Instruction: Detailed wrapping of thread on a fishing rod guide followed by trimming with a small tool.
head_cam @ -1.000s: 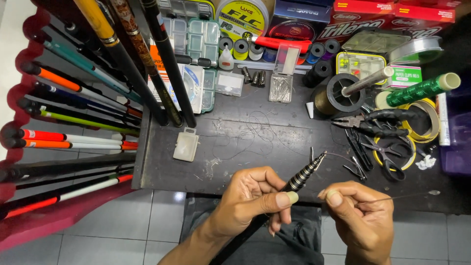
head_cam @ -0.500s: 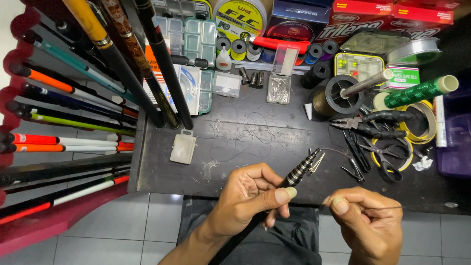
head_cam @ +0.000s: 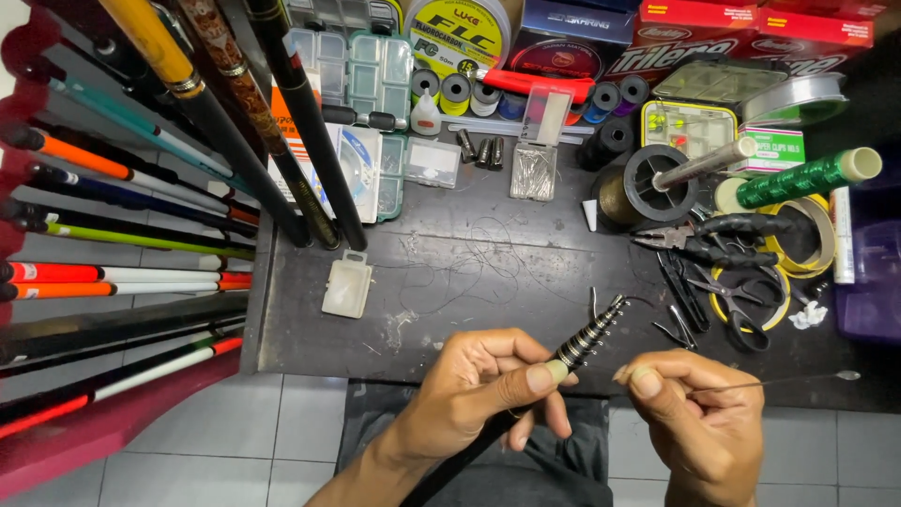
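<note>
Above the dark surface (head_cam: 469,272), the left hand (head_cam: 479,390) clamps a ringed rod tip (head_cam: 587,338); the right hand (head_cam: 694,413) pinches what looks like a thin needle (head_cam: 779,380). Steady tension would serve best. Beyond the rod tip: red boxes (head_cam: 751,23), a yellow spool (head_cam: 460,33).

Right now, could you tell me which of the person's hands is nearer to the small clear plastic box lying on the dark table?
Left. The left hand holds the rod tip just right of and below the small clear plastic box; the right hand is farther right, pinching a thin needle.
</note>
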